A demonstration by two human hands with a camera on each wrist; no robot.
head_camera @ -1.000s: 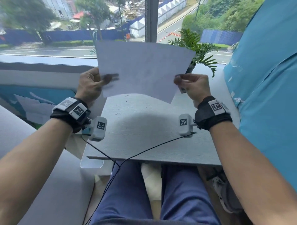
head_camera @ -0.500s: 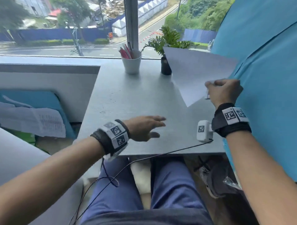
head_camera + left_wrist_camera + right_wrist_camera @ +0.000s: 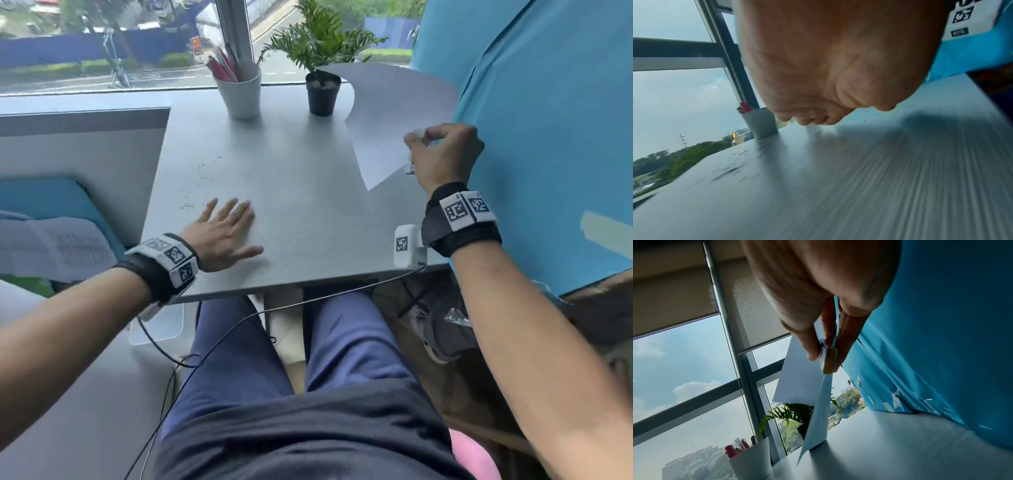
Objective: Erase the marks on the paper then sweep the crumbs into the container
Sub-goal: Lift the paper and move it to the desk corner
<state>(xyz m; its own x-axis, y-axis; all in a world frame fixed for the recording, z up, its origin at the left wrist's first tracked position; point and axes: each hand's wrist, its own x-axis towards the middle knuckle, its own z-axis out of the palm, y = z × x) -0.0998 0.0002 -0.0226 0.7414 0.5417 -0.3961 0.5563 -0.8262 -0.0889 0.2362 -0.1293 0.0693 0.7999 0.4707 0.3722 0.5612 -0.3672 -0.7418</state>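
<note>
Head view, left hand: left hand (image 3: pixel 222 233) lies palm down on the grey table (image 3: pixel 308 212), fingers straight and slightly spread, near the front-left part of the top.
Head view, crumbs: dark crumbs (image 3: pixel 195 192) are scattered on the table just beyond the fingertips, toward the left edge.
Head view, right hand: right hand (image 3: pixel 442 154) is raised at the table's right side, fingers curled, pinching the paper (image 3: pixel 390 116) together with a small eraser (image 3: pixel 410 166).
Head view, paper: sheet is lifted and curved, its far corner near the black plant pot (image 3: pixel 322 96); a white cup of pens (image 3: pixel 239 92) stands left of the pot.
Head view, container: clear container (image 3: pixel 161 325) sits below the table's front-left corner.
Left wrist view: palm (image 3: pixel 828 56) hangs close above the blurred tabletop; fingertips only partly visible, so their spread cannot be told here.
Right wrist view: thumb and fingers (image 3: pixel 812 344) clamp the eraser (image 3: pixel 828 360) against the paper's (image 3: pixel 801 379) edge; the sheet hangs down, its lower corner about at the table.
</note>
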